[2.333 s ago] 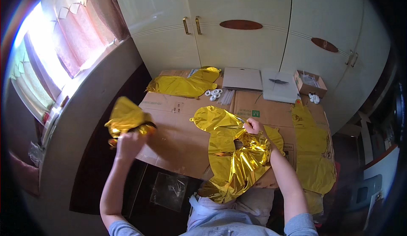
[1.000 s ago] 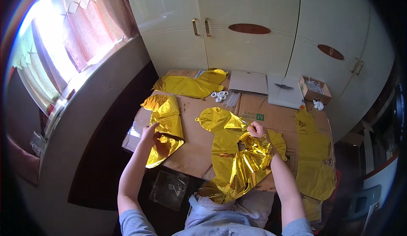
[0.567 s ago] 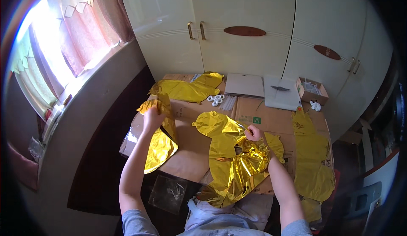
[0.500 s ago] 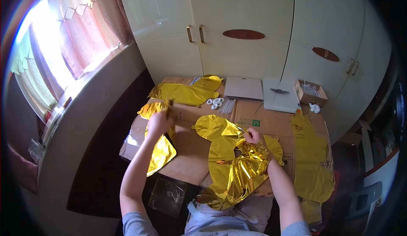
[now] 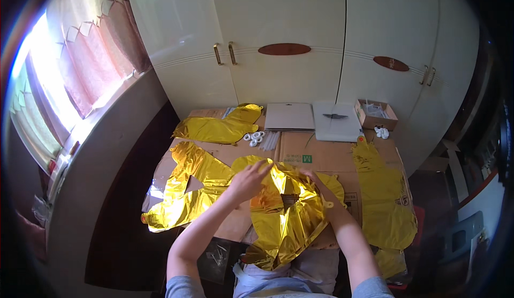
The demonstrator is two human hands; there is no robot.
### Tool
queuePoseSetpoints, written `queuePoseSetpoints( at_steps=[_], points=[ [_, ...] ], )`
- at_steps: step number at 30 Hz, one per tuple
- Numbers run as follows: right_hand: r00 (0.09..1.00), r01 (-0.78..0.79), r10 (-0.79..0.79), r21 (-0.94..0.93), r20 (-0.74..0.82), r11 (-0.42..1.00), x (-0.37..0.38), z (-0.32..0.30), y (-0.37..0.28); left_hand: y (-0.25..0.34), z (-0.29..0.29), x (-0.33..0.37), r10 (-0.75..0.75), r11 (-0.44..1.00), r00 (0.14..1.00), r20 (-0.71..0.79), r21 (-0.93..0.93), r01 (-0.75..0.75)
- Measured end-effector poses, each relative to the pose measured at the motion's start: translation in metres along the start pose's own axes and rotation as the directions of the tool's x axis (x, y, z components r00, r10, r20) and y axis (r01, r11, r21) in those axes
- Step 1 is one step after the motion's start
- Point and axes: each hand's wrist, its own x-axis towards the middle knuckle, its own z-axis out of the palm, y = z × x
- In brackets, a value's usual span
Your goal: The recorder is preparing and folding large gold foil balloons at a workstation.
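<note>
- While both hands meet at centre frame, the left hand (image 5: 247,179) pinches the top edge of a crumpled gold foil balloon (image 5: 286,217)
- right hand (image 5: 316,179), mostly hidden by foil, grip unclear
- flat gold foil letter (image 5: 184,188) lies left on the cardboard-covered table (image 5: 326,156)

crumpled gold foil balloon (image 5: 286,212), draped over table edge

cream wardrobe (image 5: 289,46) behind (brass handles); pink curtain (image 5: 101,51) left, window daylight; dark floor (image 5: 123,244)
</note>
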Motion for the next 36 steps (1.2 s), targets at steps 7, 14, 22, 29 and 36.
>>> queuePoseSetpoints(
  at_steps=[7,14,22,29,36],
  points=[
    [0.88,0.473,-0.395,-0.551,0.263,0.687,-0.002,0.03,-0.026,0.015,0.03,0.02,0.035,0.926,0.999,0.03,-0.377,-0.021],
    [0.915,0.397,-0.372,-0.516,0.157,0.759,0.001,0.022,-0.008,0.02,0.041,0.015,0.045,0.929,0.983,-0.179,-0.354,-0.107],
    [0.89,0.445,-0.414,-0.561,0.191,0.698,-0.009,0.037,-0.03,0.017,0.043,0.009,-0.02,0.924,0.965,-0.263,-0.373,-0.083],
    [0.962,0.248,-0.193,-0.328,0.193,0.912,-0.003,0.034,-0.029,0.024,0.061,0.011,-0.294,0.824,0.928,-0.23,-0.553,0.124],
    [0.954,0.289,-0.244,-0.745,0.173,0.601,-0.008,0.041,-0.031,0.003,0.059,0.003,-0.212,0.758,0.936,-0.282,-0.651,-0.024]
  ],
)
